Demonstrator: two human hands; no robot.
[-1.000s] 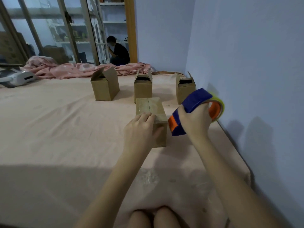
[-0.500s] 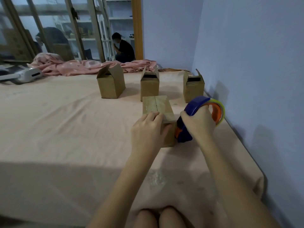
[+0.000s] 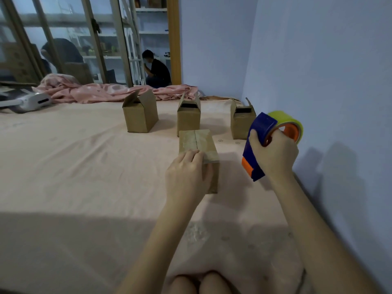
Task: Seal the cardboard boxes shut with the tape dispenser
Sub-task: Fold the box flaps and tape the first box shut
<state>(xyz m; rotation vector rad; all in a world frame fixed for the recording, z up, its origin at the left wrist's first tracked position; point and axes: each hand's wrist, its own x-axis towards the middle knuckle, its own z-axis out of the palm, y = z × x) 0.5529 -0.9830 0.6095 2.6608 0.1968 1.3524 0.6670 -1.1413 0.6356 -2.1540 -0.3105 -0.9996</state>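
A small cardboard box (image 3: 199,143) with its top flaps closed and glossy tape over them stands on the bed in front of me. My left hand (image 3: 186,177) rests on its near top edge, fingers on top and thumb on the front face. My right hand (image 3: 273,153) grips a blue and orange tape dispenser (image 3: 257,149) carrying a yellow-green roll, held in the air to the right of the box and apart from it. Behind stand three more boxes with flaps open: a left open box (image 3: 140,113), a middle open box (image 3: 188,117) and a right open box (image 3: 241,122).
The bed (image 3: 84,177) has a peach sheet; a pink blanket (image 3: 101,92) is bunched along its far edge. A white device (image 3: 31,101) lies at the far left. The blue wall (image 3: 328,81) runs close on the right. A person sits beyond the glass doors. My knees show at the bottom.
My right hand has pulled the tape dispenser away from the box's right side, up and to the right. My left hand stays on the box.
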